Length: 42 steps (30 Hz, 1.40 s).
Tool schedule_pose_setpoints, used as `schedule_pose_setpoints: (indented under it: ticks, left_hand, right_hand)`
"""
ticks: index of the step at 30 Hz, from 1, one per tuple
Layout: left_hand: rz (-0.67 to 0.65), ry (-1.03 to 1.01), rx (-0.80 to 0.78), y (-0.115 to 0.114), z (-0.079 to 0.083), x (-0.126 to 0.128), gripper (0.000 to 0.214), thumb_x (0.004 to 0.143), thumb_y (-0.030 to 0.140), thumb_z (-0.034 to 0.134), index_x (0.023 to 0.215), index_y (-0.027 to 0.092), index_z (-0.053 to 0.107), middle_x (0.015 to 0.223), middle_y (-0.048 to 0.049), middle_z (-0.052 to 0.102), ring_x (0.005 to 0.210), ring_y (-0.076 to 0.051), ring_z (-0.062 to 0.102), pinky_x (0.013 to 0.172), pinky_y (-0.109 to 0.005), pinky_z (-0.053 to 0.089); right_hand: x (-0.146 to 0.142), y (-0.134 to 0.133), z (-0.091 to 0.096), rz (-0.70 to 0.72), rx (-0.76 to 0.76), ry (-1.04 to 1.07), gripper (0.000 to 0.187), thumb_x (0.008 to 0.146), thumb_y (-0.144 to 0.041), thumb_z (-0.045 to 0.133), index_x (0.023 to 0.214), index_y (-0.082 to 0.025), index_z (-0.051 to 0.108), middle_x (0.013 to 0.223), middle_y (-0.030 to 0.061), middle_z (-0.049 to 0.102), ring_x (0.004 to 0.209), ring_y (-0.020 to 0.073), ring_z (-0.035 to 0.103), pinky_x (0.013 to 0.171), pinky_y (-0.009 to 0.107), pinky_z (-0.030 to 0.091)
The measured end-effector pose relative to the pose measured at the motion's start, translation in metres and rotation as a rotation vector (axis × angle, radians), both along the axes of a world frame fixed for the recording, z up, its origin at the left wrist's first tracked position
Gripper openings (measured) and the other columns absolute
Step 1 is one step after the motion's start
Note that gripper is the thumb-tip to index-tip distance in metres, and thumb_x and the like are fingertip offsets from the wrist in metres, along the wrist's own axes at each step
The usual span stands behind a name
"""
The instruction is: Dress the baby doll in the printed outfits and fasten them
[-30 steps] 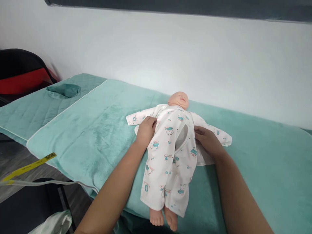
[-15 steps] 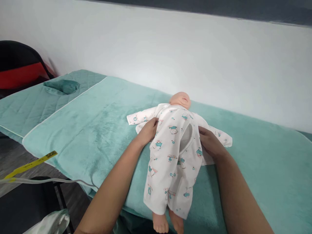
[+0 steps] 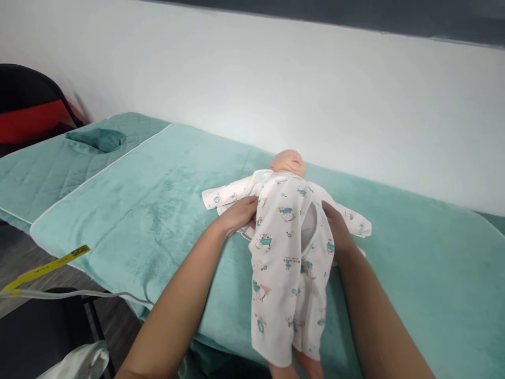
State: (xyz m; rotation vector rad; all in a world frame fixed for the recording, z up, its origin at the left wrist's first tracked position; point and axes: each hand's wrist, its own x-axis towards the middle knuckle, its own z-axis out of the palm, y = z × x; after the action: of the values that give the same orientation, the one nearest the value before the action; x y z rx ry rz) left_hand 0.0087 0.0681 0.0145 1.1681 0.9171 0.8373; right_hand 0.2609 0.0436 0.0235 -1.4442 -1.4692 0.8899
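A baby doll [image 3: 287, 161] lies on its back with its head towards the wall. It wears a white printed baby shirt [image 3: 226, 193] with both sleeves spread sideways, and matching baby trousers [image 3: 276, 279] with an opening at the crotch. My left hand [image 3: 240, 213] is closed at the left side of the trousers near the waist, its fingertips partly behind the cloth. On the opposite side my right hand [image 3: 336, 226] grips the trousers' edge, most of its fingers hidden. Bare lower legs [image 3: 283, 371] stick out of the trouser cuffs at the bottom edge of the view.
The doll rests on a padded bed with a green plush cover [image 3: 130, 226]. A face hole [image 3: 97, 141] lies at its far left end. A yellow tag [image 3: 47, 267] and a pale tube [image 3: 79, 293] hang at the left front. Black chairs [image 3: 31, 89] stand to the left.
The trousers and the doll's legs have swung to the right, and the feet have dropped past the bottom edge. Both hands remain at the sides of the trousers.
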Motion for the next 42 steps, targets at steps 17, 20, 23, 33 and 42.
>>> schedule_pose_setpoints:
  ticks: [17,20,23,33,42]
  left_hand:
    - [-0.002,-0.12,0.006,-0.002,-0.006,0.004,0.043,0.061,0.011,0.072,0.104,0.016,0.069,0.094,-0.0064,0.074,0.09,-0.024,0.066,0.084,-0.037,0.053]
    - [0.024,-0.153,0.023,-0.002,-0.007,0.004,0.045,0.064,0.015,0.075,0.108,0.017,0.068,0.096,-0.0066,0.074,0.092,-0.023,0.066,0.086,-0.038,0.052]
    - [0.065,-0.202,0.0,-0.005,-0.005,0.006,0.046,0.066,0.02,0.076,0.11,0.017,0.066,0.098,-0.007,0.073,0.092,-0.023,0.066,0.085,-0.038,0.052]
    - [0.216,-0.241,-0.04,-0.013,0.008,0.014,0.031,0.071,0.025,0.073,0.101,0.017,0.065,0.108,-0.0078,0.071,0.102,-0.024,0.064,0.091,-0.038,0.05]
    - [0.235,-0.228,-0.008,-0.005,-0.004,0.014,0.031,0.076,0.035,0.069,0.103,0.02,0.07,0.11,-0.0084,0.073,0.109,-0.03,0.063,0.096,-0.042,0.049]
  right_hand:
    - [-0.012,-0.006,-0.002,-0.195,0.053,-0.188,0.037,0.072,-0.036,0.054,0.097,-0.017,0.074,0.101,0.0079,0.076,0.104,0.0345,0.062,0.091,0.043,0.047]
    - [-0.014,-0.005,-0.001,-0.219,0.065,-0.198,0.038,0.074,-0.035,0.052,0.102,-0.018,0.073,0.103,0.008,0.075,0.106,0.0334,0.062,0.094,0.045,0.046]
    - [-0.017,-0.005,0.002,-0.202,0.045,-0.143,0.036,0.073,-0.036,0.056,0.1,-0.02,0.073,0.107,0.0098,0.074,0.107,0.0337,0.062,0.097,0.045,0.046]
    - [-0.025,-0.015,0.02,-0.078,-0.224,0.248,0.033,0.066,-0.033,0.072,0.098,-0.022,0.075,0.103,0.0069,0.077,0.106,0.0334,0.067,0.091,0.047,0.054]
    - [-0.034,-0.011,0.02,-0.123,-0.269,0.434,0.026,0.055,-0.031,0.078,0.08,-0.023,0.075,0.086,0.0046,0.078,0.094,0.0321,0.071,0.088,0.047,0.056]
